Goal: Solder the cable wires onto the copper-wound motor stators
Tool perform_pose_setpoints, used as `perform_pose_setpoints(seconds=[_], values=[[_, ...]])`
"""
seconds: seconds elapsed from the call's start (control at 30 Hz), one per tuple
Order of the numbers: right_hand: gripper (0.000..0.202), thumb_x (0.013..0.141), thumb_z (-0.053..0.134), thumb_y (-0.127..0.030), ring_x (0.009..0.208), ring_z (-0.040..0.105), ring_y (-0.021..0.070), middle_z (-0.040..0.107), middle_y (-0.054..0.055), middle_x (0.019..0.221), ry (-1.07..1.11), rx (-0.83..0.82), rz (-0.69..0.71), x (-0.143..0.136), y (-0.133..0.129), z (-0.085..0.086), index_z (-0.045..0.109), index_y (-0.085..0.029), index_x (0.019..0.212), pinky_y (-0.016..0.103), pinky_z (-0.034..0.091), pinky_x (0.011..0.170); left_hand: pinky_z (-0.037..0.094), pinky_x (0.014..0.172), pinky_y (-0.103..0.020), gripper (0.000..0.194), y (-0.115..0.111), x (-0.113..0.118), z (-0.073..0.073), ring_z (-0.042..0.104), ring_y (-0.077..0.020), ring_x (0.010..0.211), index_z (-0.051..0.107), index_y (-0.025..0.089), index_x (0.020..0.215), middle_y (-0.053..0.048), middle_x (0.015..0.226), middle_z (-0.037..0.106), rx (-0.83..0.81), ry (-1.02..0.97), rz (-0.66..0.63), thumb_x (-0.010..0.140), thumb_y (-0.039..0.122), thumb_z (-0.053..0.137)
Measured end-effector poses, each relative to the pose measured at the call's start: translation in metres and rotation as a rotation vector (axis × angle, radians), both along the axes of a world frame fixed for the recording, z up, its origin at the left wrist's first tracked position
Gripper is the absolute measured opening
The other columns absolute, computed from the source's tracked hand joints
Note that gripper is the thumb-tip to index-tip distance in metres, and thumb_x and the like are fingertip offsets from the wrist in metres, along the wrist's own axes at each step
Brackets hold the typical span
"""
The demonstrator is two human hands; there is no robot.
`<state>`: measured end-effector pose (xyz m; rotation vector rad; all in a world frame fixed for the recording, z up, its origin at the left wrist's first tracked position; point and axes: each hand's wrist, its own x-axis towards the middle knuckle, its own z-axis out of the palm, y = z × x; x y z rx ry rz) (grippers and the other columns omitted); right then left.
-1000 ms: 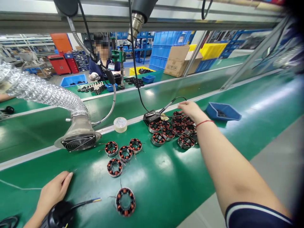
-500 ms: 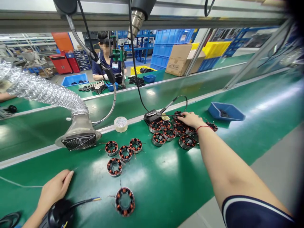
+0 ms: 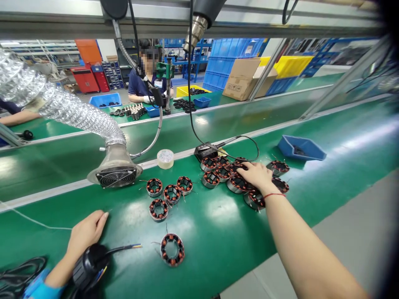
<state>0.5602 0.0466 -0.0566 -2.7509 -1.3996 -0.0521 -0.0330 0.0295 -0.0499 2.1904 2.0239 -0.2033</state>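
Fingers pinched together, my left hand (image 3: 87, 232) rests low on the left. A thin pale wire (image 3: 43, 225) runs into it from the left. Close by lies a black round housing (image 3: 90, 265) with a cable showing coloured wire ends. My right hand (image 3: 257, 176) reaches into a cluster of motor stators (image 3: 238, 182) with copper windings. Its fingers curl over stators there, partly hiding them. Several more stators (image 3: 158, 209) stand apart at mid-table, and a single stator (image 3: 172, 250) lies nearer me.
A fume extractor hood (image 3: 116, 172) with a foil duct stands at left, beside a tape roll (image 3: 165, 159). A black box (image 3: 205, 151) sits behind the cluster. A blue bin (image 3: 301, 148) is at right. A heat gun (image 3: 199, 27) hangs above. Across the bench sits a co-worker (image 3: 146, 79).
The view has shifted a little. My right hand has drawn back toward me, and some stators under and beside it have slid nearer. My left hand keeps its pinch.
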Motion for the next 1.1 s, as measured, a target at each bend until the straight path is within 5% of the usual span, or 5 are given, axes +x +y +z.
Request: perform_pose_setpoints(seconds=[0.4, 0.67, 0.83, 0.93, 1.1], values=[[0.048, 0.085, 0.051, -0.037, 0.127, 0.045, 0.0389, 0.055, 0.019, 0.132, 0.074, 0.064, 0.075, -0.167, -0.054, 0.007, 0.061, -0.021, 0.129, 0.054, 0.033, 0.102, 0.040, 0.068, -0.023, 0.039, -0.001, 0.000, -0.003, 0.065, -0.0171, 0.087, 0.054, 0.022, 0.084, -0.003, 0.092, 0.068, 0.011, -0.012, -0.065, 0.100, 0.040, 0.024], [0.036, 0.084, 0.058, -0.034, 0.133, 0.042, 0.0345, 0.058, 0.013, 0.133, 0.209, 0.180, 0.512, -0.236, -0.040, 0.010, 0.069, -0.025, 0.117, 0.053, 0.028, 0.111, 0.039, 0.066, -0.023, 0.039, -0.002, -0.001, -0.002, 0.064, -0.0165, 0.085, 0.055, 0.021, 0.081, -0.003, 0.089, 0.068, 0.063, -0.066, -0.089, 0.099, 0.041, 0.027], [0.032, 0.090, 0.051, -0.037, 0.124, 0.054, 0.0239, 0.065, 0.005, 0.126, 0.299, 0.274, 0.675, -0.232, -0.010, 0.017, 0.069, -0.029, 0.115, 0.042, 0.039, 0.108, 0.039, 0.064, -0.022, 0.037, -0.003, -0.002, -0.001, 0.064, -0.0152, 0.081, 0.056, 0.021, 0.079, -0.002, 0.086, 0.068, 0.088, -0.080, -0.096, 0.099, 0.038, 0.029], [0.042, 0.096, 0.031, -0.027, 0.117, 0.057, 0.0220, 0.064, 0.010, 0.126, 0.285, 0.343, 0.516, -0.199, 0.005, 0.021, 0.063, -0.021, 0.123, 0.038, 0.044, 0.102, 0.039, 0.065, -0.022, 0.036, -0.003, -0.002, -0.001, 0.063, -0.0156, 0.082, 0.056, 0.021, 0.080, -0.003, 0.086, 0.068, 0.094, -0.079, -0.094, 0.099, 0.037, 0.030], [0.039, 0.091, 0.048, -0.033, 0.122, 0.052, 0.0337, 0.060, 0.018, 0.129, 0.212, 0.299, 0.302, -0.151, 0.016, 0.018, 0.063, -0.014, 0.122, 0.049, 0.039, 0.105, 0.039, 0.066, -0.022, 0.040, -0.003, -0.002, -0.001, 0.064, -0.0163, 0.083, 0.055, 0.021, 0.079, -0.003, 0.086, 0.068, 0.084, -0.069, -0.093, 0.099, 0.041, 0.027]])
